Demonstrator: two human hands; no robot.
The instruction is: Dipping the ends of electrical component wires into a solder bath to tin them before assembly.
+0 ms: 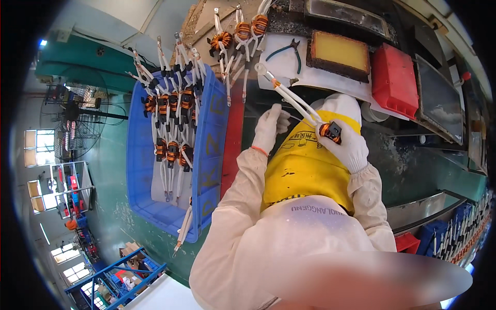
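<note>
Blue crate (135, 170): left of yellow apron (305, 173). Red bin (395, 80): beyond apron, rightward. Left hand (270, 126): at apron's upper-left edge, fingers part-curled; cannot tell if holding anything. Right hand (349, 149): closed around copper-wound coil (331, 132), over apron's right side.

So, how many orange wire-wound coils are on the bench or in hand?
4: the orange wire-wound left coil, middle coil and right coil, left of the teal-handled pliers; plus the held coil in the white-gloved right hand. Others may be hidden.
</note>
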